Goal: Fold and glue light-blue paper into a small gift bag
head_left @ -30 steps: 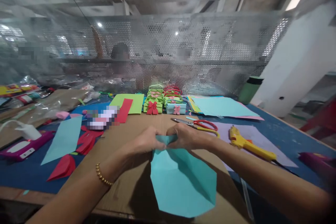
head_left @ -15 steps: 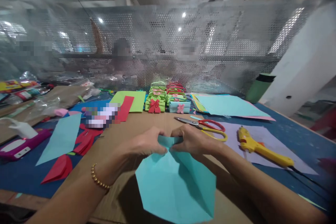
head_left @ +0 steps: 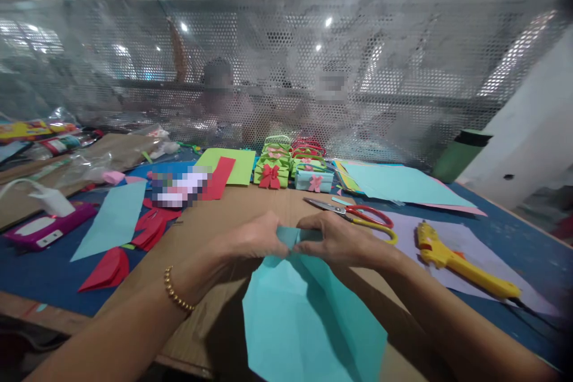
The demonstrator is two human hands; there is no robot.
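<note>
A folded sheet of light-blue paper [head_left: 304, 316] is held up over the brown cardboard [head_left: 188, 316], its wide end toward me. My left hand [head_left: 262, 237] pinches the far, narrow end from the left. From the right, my right hand [head_left: 333, 239] grips the same end, thumb and fingers closed on it. The two hands are close together, with a short strip of the paper showing between them. A crease runs down the sheet, and its right side is turned up in shade. The fingertips behind the paper are partly hidden.
Scissors [head_left: 353, 215] lie just beyond my right hand. A yellow glue gun [head_left: 465, 262] rests on pale purple paper at right. Small paper bags with bows [head_left: 273, 176] stand at the back. Red paper pieces [head_left: 107, 268] and a purple power bank [head_left: 49, 227] are at left.
My view has shifted, so the table things appear slightly farther right. Both hands keep their hold on the blue paper, whose near end now reaches lower in view.
</note>
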